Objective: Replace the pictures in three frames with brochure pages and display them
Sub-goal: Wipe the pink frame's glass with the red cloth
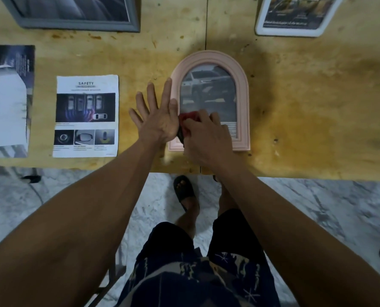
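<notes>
We take the pink arched frame [209, 63] as our landmark; it lies flat on the worktop [306, 107], face up, and a brochure page showing a car already sits behind its glass. Our left hand [157, 116] rests with fingers spread and straight against the frame's left edge, steadying it. Our right hand [204, 138] is curled round a red cloth [188, 117] pressed on the lower left of the glass, so we judge the step in hand to be wiping this frame clean before display.

Left of the pink frame lies a loose page headed SAFETY [86, 116], and farther left a folded brochure [6, 100] at the worktop's edge. Beyond the pink frame to the left sits a grey frame [78, 24] holding a dark picture; beyond it to the right, a white frame [295, 29] holds a printed page. Both are cut off by the view, so we cannot tell more.

Next, we judge, the cloth must come off the glass and the frame be stood upright, which calls for a firm grip on both sides.
</notes>
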`<state>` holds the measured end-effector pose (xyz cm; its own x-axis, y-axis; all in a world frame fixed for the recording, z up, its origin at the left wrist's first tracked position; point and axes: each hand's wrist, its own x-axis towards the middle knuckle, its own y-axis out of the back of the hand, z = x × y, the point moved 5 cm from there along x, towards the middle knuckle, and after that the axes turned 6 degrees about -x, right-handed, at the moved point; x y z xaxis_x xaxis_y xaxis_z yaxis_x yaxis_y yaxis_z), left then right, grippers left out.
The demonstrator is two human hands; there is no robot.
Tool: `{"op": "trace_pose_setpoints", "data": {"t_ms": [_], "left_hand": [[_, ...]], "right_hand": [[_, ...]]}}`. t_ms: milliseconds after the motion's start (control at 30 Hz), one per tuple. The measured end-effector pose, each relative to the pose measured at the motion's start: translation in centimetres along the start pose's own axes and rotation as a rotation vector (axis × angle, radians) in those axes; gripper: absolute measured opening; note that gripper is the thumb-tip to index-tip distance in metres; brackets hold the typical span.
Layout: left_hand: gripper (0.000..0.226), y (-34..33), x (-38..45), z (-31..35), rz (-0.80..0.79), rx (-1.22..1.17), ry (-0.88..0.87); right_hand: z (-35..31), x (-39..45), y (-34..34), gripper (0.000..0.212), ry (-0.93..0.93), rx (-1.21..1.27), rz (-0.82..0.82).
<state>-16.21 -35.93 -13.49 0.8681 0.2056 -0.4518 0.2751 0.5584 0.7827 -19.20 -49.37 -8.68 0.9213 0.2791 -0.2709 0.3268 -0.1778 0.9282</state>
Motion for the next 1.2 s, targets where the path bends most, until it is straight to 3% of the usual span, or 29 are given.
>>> {"op": "trace_pose_setpoints", "data": {"t_ms": [200, 367, 633, 733, 967, 1100, 1200], "left_hand": [[0.050, 0.0, -0.7, 0.4, 0.102, 0.007, -0.033], [0.050, 0.1, -0.8, 0.5, 0.107, 0.016, -0.026], [0.050, 0.0, -0.9, 0.5, 0.123, 0.020, -0.027], [0.050, 0.0, -0.9, 0.5, 0.129, 0.033, -0.038], [0.050, 0.1, -0.8, 0.5, 0.111, 0.044, -0.039], [0.051, 0.3, -0.8, 0.6, 0.081, 0.046, -0.034], [0.051, 0.7, -0.8, 0.8, 0.063, 0.054, -0.037]], "right_hand": [[2.8, -2.3, 0.4, 0.021, 0.012, -0.117, 0.009], [6.0, -3.0, 1.5, 0.009, 0.015, -0.239, 0.117], [8.5, -2.1, 3.1, 0.006, 0.090, -0.314, 0.170], [8.6, -0.1, 3.3, 0.018, 0.102, -0.298, 0.179], [10.0, 5.4, 6.7, 0.028, -0.118, -0.060, 0.225], [11.7, 3.2, 9.4, 0.046, -0.289, 0.068, 0.365], [13.1, 0.4, 8.8, 0.044, -0.343, 0.110, 0.372]]}}
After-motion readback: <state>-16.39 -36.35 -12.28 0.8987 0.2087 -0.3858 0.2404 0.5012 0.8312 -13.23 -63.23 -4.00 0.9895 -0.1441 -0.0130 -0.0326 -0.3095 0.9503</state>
